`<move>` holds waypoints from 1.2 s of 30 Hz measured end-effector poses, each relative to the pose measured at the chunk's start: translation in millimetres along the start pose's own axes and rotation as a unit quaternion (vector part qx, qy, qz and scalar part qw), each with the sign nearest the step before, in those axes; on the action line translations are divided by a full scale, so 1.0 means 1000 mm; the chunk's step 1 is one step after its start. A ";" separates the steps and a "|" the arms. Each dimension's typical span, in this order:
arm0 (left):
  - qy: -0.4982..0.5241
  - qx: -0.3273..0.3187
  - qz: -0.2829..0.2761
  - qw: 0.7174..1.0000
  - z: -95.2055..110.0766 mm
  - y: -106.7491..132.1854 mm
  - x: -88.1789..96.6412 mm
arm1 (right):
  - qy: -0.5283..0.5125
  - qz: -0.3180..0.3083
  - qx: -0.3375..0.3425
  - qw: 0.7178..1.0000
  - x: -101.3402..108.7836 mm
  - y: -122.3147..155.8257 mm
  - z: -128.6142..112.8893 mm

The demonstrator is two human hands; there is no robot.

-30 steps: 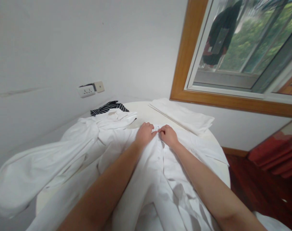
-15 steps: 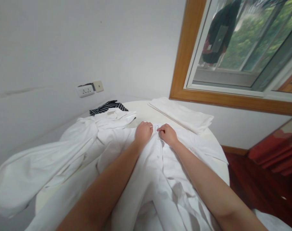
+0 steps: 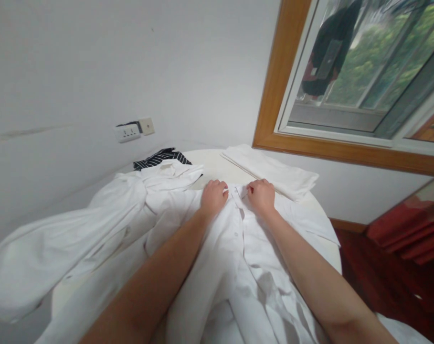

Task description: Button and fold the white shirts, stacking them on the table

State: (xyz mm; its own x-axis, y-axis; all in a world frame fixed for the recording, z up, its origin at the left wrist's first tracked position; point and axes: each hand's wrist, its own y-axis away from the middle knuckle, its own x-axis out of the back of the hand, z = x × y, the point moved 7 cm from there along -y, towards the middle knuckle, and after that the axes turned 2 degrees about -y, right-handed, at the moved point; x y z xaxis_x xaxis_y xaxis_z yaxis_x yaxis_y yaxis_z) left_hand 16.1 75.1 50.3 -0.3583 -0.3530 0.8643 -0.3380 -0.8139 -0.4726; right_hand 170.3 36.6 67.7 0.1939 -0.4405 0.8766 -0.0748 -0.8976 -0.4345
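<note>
White garment (image 3: pixel 222 258), hands at its far edge.
On my feed, the left hand (image 3: pixel 214 197) and right hand (image 3: pixel 261 196) touch it, fingers curled; whether they clamp it, I cannot tell.

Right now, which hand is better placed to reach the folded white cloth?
Probably the right hand: it is close to the folded white cloth, while the left hand is farther off. Both are on the white garment.

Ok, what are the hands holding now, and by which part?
The left hand and right hand both hold the white garment in front by its far edge, one either side of the button strip; the exact pinch is hidden.
</note>
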 end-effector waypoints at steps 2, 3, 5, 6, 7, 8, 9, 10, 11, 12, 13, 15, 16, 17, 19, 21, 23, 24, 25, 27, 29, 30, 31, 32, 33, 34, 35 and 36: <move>-0.031 0.002 -0.009 0.999 0.004 0.003 0.000 | 0.037 -0.052 -0.008 0.998 -0.007 0.002 0.001; -0.047 0.004 -0.011 0.999 0.007 0.005 0.000 | 0.048 -0.077 -0.012 0.996 -0.011 0.004 0.000; -0.071 0.011 -0.017 0.997 0.018 0.012 -0.001 | 0.051 -0.107 -0.012 0.993 -0.018 0.007 -0.002; -0.079 0.018 -0.023 0.996 0.023 0.016 -0.002 | 0.047 -0.111 -0.011 0.993 -0.021 0.008 -0.004; -0.084 0.027 -0.030 0.996 0.027 0.019 -0.005 | 0.041 -0.114 -0.007 0.993 -0.023 0.009 -0.005; -0.087 0.037 -0.038 0.995 0.031 0.023 -0.008 | 0.034 -0.115 -0.002 0.993 -0.025 0.009 -0.006; -0.088 0.047 -0.045 0.994 0.033 0.025 -0.012 | 0.027 -0.117 0.008 0.993 -0.027 0.009 -0.006; -0.087 0.054 -0.052 0.993 0.033 0.027 -0.016 | 0.019 -0.122 0.020 0.992 -0.030 0.010 -0.005; -0.082 0.060 -0.059 0.993 0.032 0.027 -0.020 | 0.011 -0.130 0.033 0.991 -0.034 0.010 -0.004; -0.073 0.063 -0.066 0.993 0.028 0.026 -0.025 | 0.004 -0.140 0.044 0.989 -0.038 0.010 -0.001; -0.061 0.065 -0.073 0.993 0.024 0.024 -0.029 | -0.003 -0.153 0.052 0.987 -0.043 0.011 0.001; -0.033 0.063 -0.084 0.994 0.012 0.018 -0.037 | -0.010 -0.179 0.056 0.982 -0.054 0.010 0.008; -0.022 0.059 -0.087 0.994 0.007 0.014 -0.040 | -0.011 -0.188 0.052 0.981 -0.058 0.009 0.010; -0.012 0.053 -0.091 0.994 0.001 0.009 -0.042 | -0.011 -0.195 0.045 0.980 -0.062 0.007 0.012; 0.001 0.041 -0.096 0.995 -0.007 0.001 -0.045 | -0.013 -0.204 0.023 0.979 -0.068 0.001 0.013; 0.010 0.041 -0.104 0.994 -0.013 -0.006 -0.048 | -0.017 -0.208 0.004 0.978 -0.072 -0.006 0.012; 0.014 0.046 -0.103 0.994 -0.018 -0.012 -0.050 | -0.021 -0.206 -0.001 0.978 -0.075 -0.013 0.010; 0.015 0.048 -0.095 0.994 -0.020 -0.014 -0.049 | -0.024 -0.201 0.000 0.979 -0.075 -0.016 0.008; 0.017 0.049 -0.084 0.995 -0.022 -0.015 -0.048 | -0.027 -0.193 0.002 0.981 -0.076 -0.019 0.008; 0.026 0.045 -0.051 0.997 -0.025 -0.017 -0.043 | -0.038 -0.168 0.006 0.985 -0.074 -0.023 0.008; 0.048 0.033 -0.019 0.998 -0.027 -0.017 -0.035 | -0.057 -0.129 0.006 0.990 -0.070 -0.026 0.010; 0.061 0.022 -0.005 0.998 -0.026 -0.016 -0.031 | -0.069 -0.108 0.006 0.992 -0.067 -0.027 0.012; 0.074 0.008 0.004 0.997 -0.025 -0.016 -0.027 | -0.083 -0.088 0.007 0.993 -0.065 -0.028 0.014; 0.088 -0.010 0.004 0.996 -0.022 -0.015 -0.024 | -0.097 -0.070 0.008 0.993 -0.062 -0.029 0.015; 0.101 -0.029 -0.002 0.994 -0.018 -0.014 -0.023 | -0.112 -0.054 0.009 0.992 -0.059 -0.030 0.017; 0.114 -0.047 -0.014 0.992 -0.015 -0.013 -0.023 | -0.125 -0.039 0.011 0.991 -0.057 -0.030 0.019; 0.127 -0.063 -0.030 0.990 -0.011 -0.012 -0.024 | -0.138 -0.024 0.013 0.990 -0.054 -0.031 0.020; 0.137 -0.073 -0.047 0.987 -0.008 -0.012 -0.025 | -0.148 -0.005 0.014 0.989 -0.050 -0.031 0.022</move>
State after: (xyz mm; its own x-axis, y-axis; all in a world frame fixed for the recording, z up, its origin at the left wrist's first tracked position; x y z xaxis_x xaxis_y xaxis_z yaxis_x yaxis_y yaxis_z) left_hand 22.1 97.4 32.7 -0.5349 -0.1251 0.8356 -0.4948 -0.7552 -0.4298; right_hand 184.6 86.8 32.7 0.4718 -0.4032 0.7841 -0.0443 -0.8990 -0.4357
